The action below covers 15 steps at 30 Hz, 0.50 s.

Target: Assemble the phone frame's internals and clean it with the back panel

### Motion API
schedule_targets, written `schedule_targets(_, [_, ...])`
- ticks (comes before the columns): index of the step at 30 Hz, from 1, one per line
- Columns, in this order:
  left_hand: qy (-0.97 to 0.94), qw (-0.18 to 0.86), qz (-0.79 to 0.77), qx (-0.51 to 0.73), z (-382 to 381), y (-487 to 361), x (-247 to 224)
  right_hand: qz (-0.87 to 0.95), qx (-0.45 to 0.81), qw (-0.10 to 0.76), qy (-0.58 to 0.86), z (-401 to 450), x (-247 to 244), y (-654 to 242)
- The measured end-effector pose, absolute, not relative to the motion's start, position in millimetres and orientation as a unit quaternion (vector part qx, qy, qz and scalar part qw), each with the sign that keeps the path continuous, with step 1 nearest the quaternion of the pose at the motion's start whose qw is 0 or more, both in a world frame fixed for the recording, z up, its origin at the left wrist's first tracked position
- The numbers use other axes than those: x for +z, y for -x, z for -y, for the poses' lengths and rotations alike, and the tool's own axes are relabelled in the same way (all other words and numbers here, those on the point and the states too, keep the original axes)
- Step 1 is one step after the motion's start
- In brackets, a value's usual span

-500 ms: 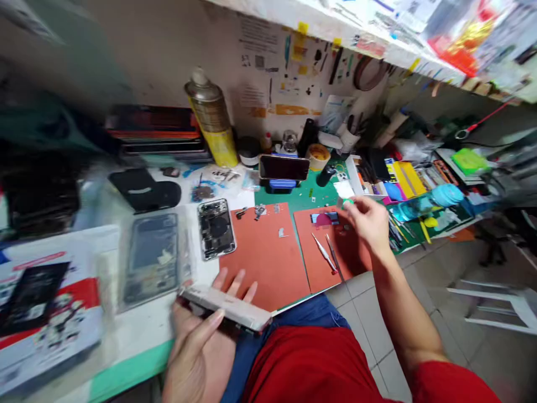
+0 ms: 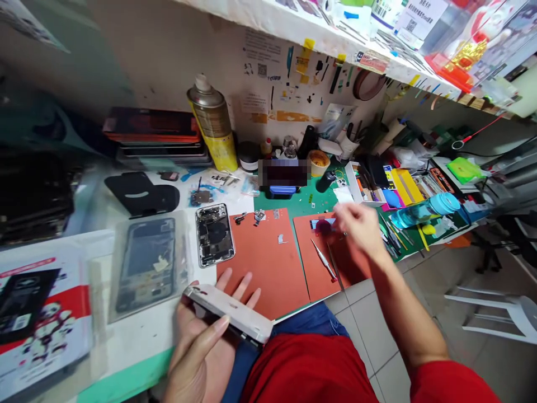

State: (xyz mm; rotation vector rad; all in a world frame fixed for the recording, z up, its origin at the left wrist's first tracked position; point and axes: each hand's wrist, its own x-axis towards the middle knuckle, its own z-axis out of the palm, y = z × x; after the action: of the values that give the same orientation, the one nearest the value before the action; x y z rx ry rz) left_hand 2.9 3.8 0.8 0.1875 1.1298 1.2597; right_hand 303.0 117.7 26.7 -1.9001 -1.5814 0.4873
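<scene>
My left hand (image 2: pixel 205 336) grips a phone (image 2: pixel 230 314) with a pale back, thumb on its near side and fingers behind it. The phone is tilted, its dark edge facing me. Over the right red-brown mat (image 2: pixel 308 257) hovers my right hand (image 2: pixel 358 226); motion smears its fingers, so what they hold is hidden. Below it on the mat lie a screwdriver (image 2: pixel 324 261) and a thin dark tool. An opened phone (image 2: pixel 215 235) with bare internals rests left of the larger mat (image 2: pixel 264 263), where small metal parts (image 2: pixel 260 216) and a silver piece (image 2: pixel 282 239) lie.
A yellow spray can (image 2: pixel 215 123) stands at the back beside a blue phone stand (image 2: pixel 282 191). A plastic-bagged phone housing (image 2: pixel 146 266) lies on the left. To the right are a parts box (image 2: pixel 363 187) and a blue bottle (image 2: pixel 425 210). A shelf (image 2: pixel 285 25) overhangs the bench.
My right hand has shifted slightly left and down; a small green-tinted item at its fingertips no longer shows clearly. My left hand still holds the phone in nearly the same place.
</scene>
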Motion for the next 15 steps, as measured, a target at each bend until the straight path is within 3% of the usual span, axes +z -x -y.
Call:
schedule_targets(2, [-0.102, 0.659, -0.495, 0.557, -5.1, -4.5, -2.0, 0.643, 0.327, 0.281, 0.633, -66.8, 14.8, -259.7])
schedule_targets(3, [-0.113, 0.663, -0.488, 0.556, -4.9, -5.3, -3.7, 0.622, 0.49, 0.282, 0.542, -46.9, 7.9, -240.8])
schedule_targets(4, [-0.123, 0.669, -0.478, 0.555, -4.2, -6.0, -5.4, 0.57, 0.622, 0.271, 0.464, -31.7, 1.2, -224.9])
schedule_targets(6, [-0.141, 0.683, -0.454, 0.555, -1.6, -7.0, -9.1, 0.456, 0.763, 0.261, 0.376, -14.8, -8.8, -203.9])
schedule_targets(10, [-0.176, 0.71, -0.398, 0.554, 3.3, -4.8, -20.0, 0.351, 0.825, 0.267, 0.354, -12.5, -13.6, -195.4])
schedule_targets(15, [-0.224, 0.719, -0.363, 0.549, 2.7, 3.9, -32.3, 0.388, 0.799, 0.274, 0.368, -11.7, -9.2, -200.6])
